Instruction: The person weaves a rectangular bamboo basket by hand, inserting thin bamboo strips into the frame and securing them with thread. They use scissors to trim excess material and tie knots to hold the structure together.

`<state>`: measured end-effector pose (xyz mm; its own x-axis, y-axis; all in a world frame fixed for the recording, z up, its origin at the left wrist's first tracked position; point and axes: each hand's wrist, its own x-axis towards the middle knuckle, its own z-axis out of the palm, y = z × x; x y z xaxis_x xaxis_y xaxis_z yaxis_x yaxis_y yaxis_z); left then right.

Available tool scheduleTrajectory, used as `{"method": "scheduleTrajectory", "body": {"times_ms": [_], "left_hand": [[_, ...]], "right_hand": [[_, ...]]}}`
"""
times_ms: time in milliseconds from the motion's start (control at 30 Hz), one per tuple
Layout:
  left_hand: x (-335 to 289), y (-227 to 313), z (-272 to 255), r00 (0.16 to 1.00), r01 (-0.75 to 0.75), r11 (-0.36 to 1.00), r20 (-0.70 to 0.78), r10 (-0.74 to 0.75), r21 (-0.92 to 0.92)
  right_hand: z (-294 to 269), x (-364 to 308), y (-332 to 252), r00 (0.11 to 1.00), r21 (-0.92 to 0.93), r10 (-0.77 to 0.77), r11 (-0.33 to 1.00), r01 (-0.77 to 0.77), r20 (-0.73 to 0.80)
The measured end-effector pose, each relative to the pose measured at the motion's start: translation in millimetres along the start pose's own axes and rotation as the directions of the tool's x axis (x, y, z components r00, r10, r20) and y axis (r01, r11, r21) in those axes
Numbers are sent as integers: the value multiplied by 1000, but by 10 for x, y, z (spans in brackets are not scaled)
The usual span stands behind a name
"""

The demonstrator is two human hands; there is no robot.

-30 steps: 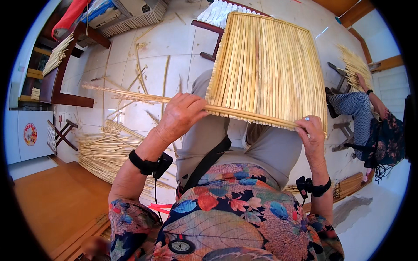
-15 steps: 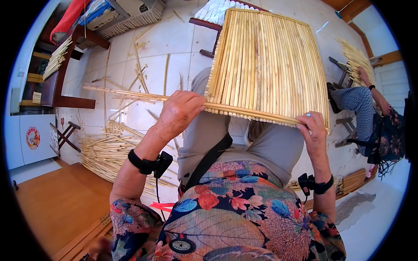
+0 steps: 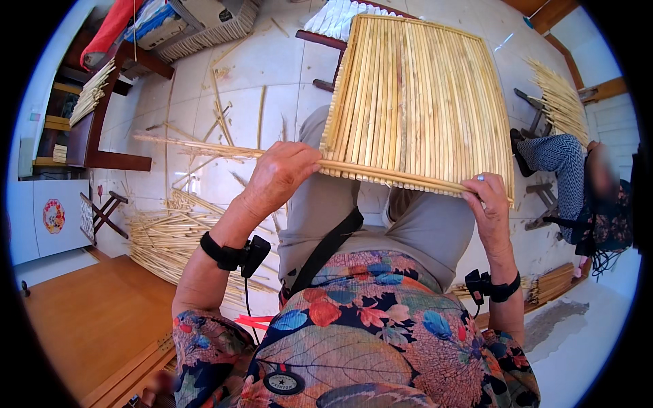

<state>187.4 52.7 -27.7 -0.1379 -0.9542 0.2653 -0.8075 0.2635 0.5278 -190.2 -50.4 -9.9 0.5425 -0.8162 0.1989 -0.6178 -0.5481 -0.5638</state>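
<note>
A square panel of straw-coloured stalks, laid side by side and bordered by stalks, rests over my knees. Along its near edge runs a long stalk, whose frayed end sticks out past the panel on the left. Closed round this stalk at the panel's near left corner is my left hand. My right hand pinches the stalk and the panel's edge by the near right corner, thumb below and fingers on top. Both wrists wear black straps with small devices.
Loose stalks lie heaped on the floor at left. A folding stool and a dark wooden table stand beyond. At right, a seated person is beside a stalk bundle. A brown board lies near left.
At right, the other person's arm has drawn back from the stalk bundle. My hands, the panel and the long stalk hold almost the same place.
</note>
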Motion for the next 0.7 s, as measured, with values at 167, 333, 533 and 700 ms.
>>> {"method": "scheduleTrajectory", "body": {"times_ms": [167, 333, 533, 700], "left_hand": [[3, 6, -2, 1000, 15, 1000, 14, -14, -20], [1, -11, 11, 1000, 13, 1000, 23, -12, -14], [-12, -12, 18, 1000, 18, 1000, 10, -18, 0], [-23, -43, 63, 1000, 2, 1000, -26, -2, 0]], "right_hand": [[-1, 10, 1, 1000, -11, -22, 1000, 22, -5], [-5, 7, 24, 999, -27, -34, 999, 34, 0], [15, 15, 26, 999, -44, -50, 998, 49, -15], [-6, 11, 11, 1000, -30, -29, 999, 29, -5]]}}
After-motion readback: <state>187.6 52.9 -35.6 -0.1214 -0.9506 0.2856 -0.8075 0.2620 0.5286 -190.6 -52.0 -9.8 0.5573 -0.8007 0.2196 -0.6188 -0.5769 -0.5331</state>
